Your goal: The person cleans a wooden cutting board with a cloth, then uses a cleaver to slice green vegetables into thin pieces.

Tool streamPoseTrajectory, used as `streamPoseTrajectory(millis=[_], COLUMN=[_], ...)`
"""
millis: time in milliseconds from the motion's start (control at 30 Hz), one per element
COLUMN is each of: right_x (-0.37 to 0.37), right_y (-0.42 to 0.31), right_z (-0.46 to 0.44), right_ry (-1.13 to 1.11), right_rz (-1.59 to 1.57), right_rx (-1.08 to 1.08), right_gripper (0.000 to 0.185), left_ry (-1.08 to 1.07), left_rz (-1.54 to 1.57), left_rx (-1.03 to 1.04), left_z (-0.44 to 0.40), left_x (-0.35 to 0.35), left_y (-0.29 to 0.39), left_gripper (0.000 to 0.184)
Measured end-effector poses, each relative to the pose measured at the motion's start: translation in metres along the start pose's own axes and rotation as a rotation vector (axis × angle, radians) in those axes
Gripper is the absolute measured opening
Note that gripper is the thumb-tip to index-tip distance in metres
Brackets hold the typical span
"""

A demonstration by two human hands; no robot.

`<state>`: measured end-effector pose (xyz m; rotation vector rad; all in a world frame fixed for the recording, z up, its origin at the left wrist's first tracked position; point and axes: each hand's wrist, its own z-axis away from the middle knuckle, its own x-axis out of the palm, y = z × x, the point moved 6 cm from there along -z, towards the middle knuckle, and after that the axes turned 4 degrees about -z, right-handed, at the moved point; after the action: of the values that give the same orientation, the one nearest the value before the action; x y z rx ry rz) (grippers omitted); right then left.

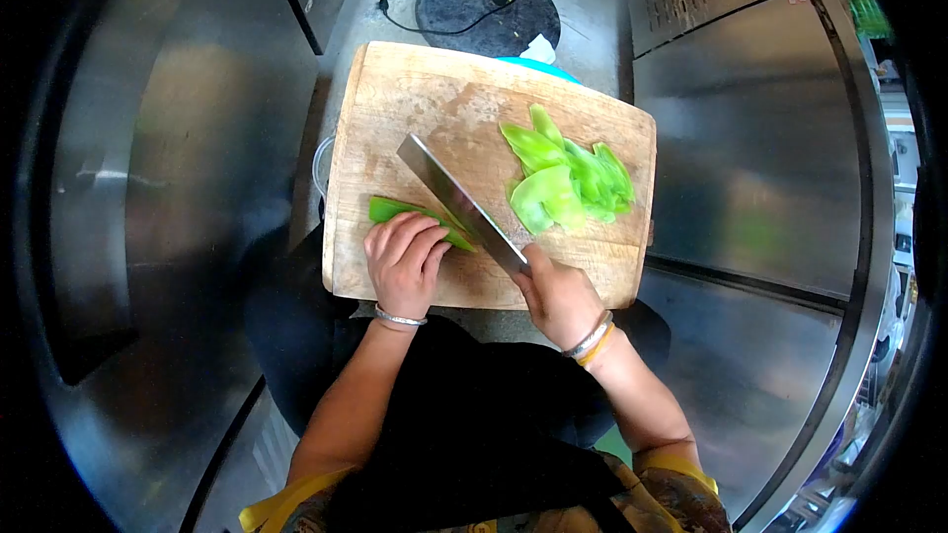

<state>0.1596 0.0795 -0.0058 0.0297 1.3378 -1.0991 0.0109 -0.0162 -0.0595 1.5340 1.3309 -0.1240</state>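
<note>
My right hand is closed round the handle end of a cleaver, its broad blade slanting up and left over the wooden cutting board. The curled fingers of my left hand press a long, flat green vegetable piece against the board. The blade lies just right of this piece; whether the edge touches it I cannot tell. On the right side of the board rests a loose pile of thin, pale-green vegetable slices. The handle is mostly hidden by my fingers.
Steel cabinets stand close on the right, and a steel panel rises on the left. Beyond the board, a round black base with a pole and a black cable is on the floor. A blue rim shows behind the board.
</note>
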Motion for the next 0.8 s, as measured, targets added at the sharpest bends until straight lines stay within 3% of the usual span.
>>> streamPoseTrajectory(millis=[200,800], right_x=[-0.010,0.035], right_y=[-0.018,0.011], right_z=[0.009,-0.027], right_ry=[-0.105,-0.168], right_rz=[0.153,0.148], right_rx=[-0.007,0.036], right_gripper=[0.017,0.022], left_ry=[0.002,0.007], left_rz=[0.010,-0.013], left_rx=[-0.017,-0.030], left_z=[0.001,-0.001], left_x=[0.000,0.000], left_y=[-0.002,0.000], left_gripper=[0.018,0.017])
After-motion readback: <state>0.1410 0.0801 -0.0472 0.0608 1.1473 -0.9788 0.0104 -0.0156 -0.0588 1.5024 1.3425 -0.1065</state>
